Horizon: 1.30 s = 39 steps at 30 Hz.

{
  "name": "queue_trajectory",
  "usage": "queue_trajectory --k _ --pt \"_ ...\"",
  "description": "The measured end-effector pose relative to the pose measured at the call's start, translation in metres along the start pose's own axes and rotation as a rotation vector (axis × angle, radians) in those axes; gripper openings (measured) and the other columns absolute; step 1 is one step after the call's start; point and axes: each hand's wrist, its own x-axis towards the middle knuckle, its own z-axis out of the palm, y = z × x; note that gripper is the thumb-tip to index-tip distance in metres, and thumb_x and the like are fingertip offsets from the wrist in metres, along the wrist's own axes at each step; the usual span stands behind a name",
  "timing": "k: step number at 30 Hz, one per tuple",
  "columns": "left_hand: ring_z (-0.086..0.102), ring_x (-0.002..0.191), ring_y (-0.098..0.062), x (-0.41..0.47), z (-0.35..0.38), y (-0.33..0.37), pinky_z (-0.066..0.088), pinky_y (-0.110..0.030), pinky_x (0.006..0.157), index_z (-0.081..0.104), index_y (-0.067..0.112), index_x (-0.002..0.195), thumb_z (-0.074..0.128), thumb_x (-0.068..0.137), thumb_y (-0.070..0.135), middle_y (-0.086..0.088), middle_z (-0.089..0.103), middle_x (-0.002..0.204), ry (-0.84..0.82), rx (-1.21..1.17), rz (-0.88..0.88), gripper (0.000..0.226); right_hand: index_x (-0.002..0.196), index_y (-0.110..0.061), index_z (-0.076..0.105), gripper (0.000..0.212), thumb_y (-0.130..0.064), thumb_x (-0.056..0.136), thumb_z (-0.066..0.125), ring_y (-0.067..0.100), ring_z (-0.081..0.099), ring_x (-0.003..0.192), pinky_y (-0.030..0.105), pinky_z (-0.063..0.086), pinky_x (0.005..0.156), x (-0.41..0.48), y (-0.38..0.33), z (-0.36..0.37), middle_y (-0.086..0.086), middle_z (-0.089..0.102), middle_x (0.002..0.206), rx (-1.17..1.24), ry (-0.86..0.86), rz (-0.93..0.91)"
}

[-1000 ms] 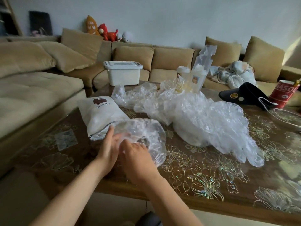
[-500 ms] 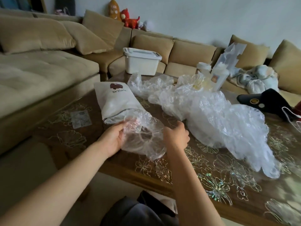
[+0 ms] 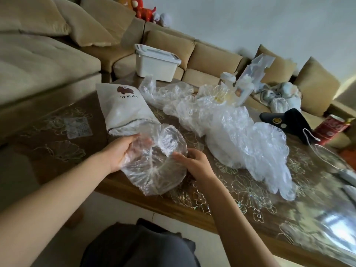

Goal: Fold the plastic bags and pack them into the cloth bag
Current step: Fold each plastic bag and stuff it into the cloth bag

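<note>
A crumpled clear plastic bag point(image 3: 156, 166) hangs over the table's near edge between my hands. My left hand point(image 3: 121, 151) grips its left side, fingers wrapped in the film. My right hand point(image 3: 194, 162) holds its right edge with curled fingers. The white cloth bag point(image 3: 123, 106) printed "POPULAR" lies flat just beyond, its open mouth facing the plastic bag and touching it. A long heap of more clear plastic bags point(image 3: 231, 132) spreads across the table to the right.
The brown table point(image 3: 57, 135) has a glossy flower-patterned cover. A white lidded box point(image 3: 154, 64) sits at its far edge, jars and a carton point(image 3: 244, 85) stand behind the heap, a black cap point(image 3: 285, 120), a red cup point(image 3: 331, 128) and a white cable point(image 3: 316, 147) lie right. Sofas surround it.
The view has swung and tilted left. My right hand moved from the top of the plastic bag down to its right edge, and the bag now hangs lower over the table edge.
</note>
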Motion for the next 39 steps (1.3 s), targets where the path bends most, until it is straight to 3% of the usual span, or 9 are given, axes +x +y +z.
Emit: queue_trajectory --k 4,10,16,20,24,28,33,36,39 --pt "0.066 0.052 -0.01 -0.002 0.004 -0.001 0.054 -0.021 0.051 0.06 0.011 0.081 0.042 0.099 0.022 -0.002 0.069 0.059 0.001 -0.164 0.009 0.028 0.073 -0.008 0.058 0.013 -0.011 0.083 0.066 0.022 0.059 0.074 0.026 0.051 0.062 0.0 -0.02 -0.015 0.006 0.059 0.074 0.127 0.119 0.026" --pt "0.071 0.068 -0.028 -0.005 0.006 -0.002 0.048 -0.04 0.09 0.047 0.006 0.077 0.038 0.1 0.015 -0.018 0.07 0.067 -0.032 -0.179 0.034 0.027 0.09 -0.013 0.05 0.005 -0.014 0.091 0.055 0.001 0.046 0.065 0.011 0.035 0.056 -0.026 -0.086 -0.042 -0.011 0.054 0.078 -0.267 0.567 -0.557" --pt "0.07 0.065 -0.028 -0.002 0.01 0.0 0.046 -0.042 0.091 0.05 0.006 0.094 0.034 0.102 0.016 -0.019 0.068 0.066 0.002 -0.211 0.031 0.021 0.093 -0.008 0.058 0.018 0.005 0.08 0.063 0.005 0.051 0.097 0.028 0.046 0.091 -0.036 -0.02 -0.013 0.006 0.067 0.109 -0.87 0.334 -0.884" --pt "0.058 0.092 -0.031 0.003 0.021 -0.002 0.05 -0.037 0.078 0.038 -0.003 0.135 0.036 0.102 0.013 -0.022 0.059 0.094 0.148 -0.117 0.099 0.037 0.091 -0.012 0.06 0.012 -0.007 0.082 0.063 0.005 0.047 0.118 0.032 0.039 0.102 -0.039 0.021 0.007 0.002 0.063 0.121 -0.774 0.136 -0.787" --pt "0.048 0.108 -0.009 -0.019 0.033 -0.035 0.04 -0.015 0.087 0.047 0.003 0.127 0.047 0.094 0.005 0.0 0.05 0.117 0.271 0.527 0.564 0.033 0.106 -0.02 0.058 0.028 -0.026 0.08 0.054 0.002 0.052 0.115 0.026 0.044 0.097 -0.057 0.01 0.014 -0.015 0.057 0.12 -0.529 -0.099 -0.604" --pt "0.042 0.128 -0.013 -0.02 0.029 -0.041 0.03 -0.024 0.109 0.054 0.003 0.126 0.053 0.088 -0.004 -0.006 0.05 0.136 0.032 1.02 1.169 0.039 0.108 -0.017 0.061 0.028 -0.003 0.087 0.051 -0.005 0.059 0.098 0.015 0.048 0.084 -0.034 -0.019 0.0 -0.011 0.065 0.109 -0.309 0.145 -0.552" --pt "-0.001 0.146 -0.017 0.006 0.058 -0.034 -0.009 -0.032 0.116 0.014 0.01 0.15 0.026 0.103 0.027 -0.006 0.007 0.159 -0.155 1.681 0.831 0.051 0.144 -0.009 0.031 0.051 -0.005 0.095 0.043 0.024 0.041 0.132 0.026 0.032 0.103 0.012 -0.003 0.005 0.01 0.042 0.145 -0.739 0.027 -0.439" --pt "-0.017 0.144 -0.017 0.018 0.043 -0.044 -0.015 -0.037 0.116 -0.012 0.013 0.149 0.008 0.098 0.051 -0.004 -0.015 0.157 -0.147 1.868 0.507 0.066 0.151 -0.02 0.007 0.056 -0.041 0.102 0.021 0.013 0.002 0.146 0.028 -0.004 0.115 0.021 0.023 -0.001 0.001 0.007 0.159 -1.005 -0.053 -0.343" --pt "-0.019 0.143 -0.017 0.024 0.038 -0.045 -0.016 -0.037 0.115 -0.016 0.015 0.148 0.006 0.093 0.062 -0.003 -0.019 0.156 -0.134 1.932 0.466 0.075 0.15 -0.032 0.003 0.06 -0.056 0.097 0.013 0.006 -0.01 0.144 0.04 -0.012 0.117 0.03 0.028 -0.017 -0.01 -0.006 0.158 -1.088 -0.052 -0.225"
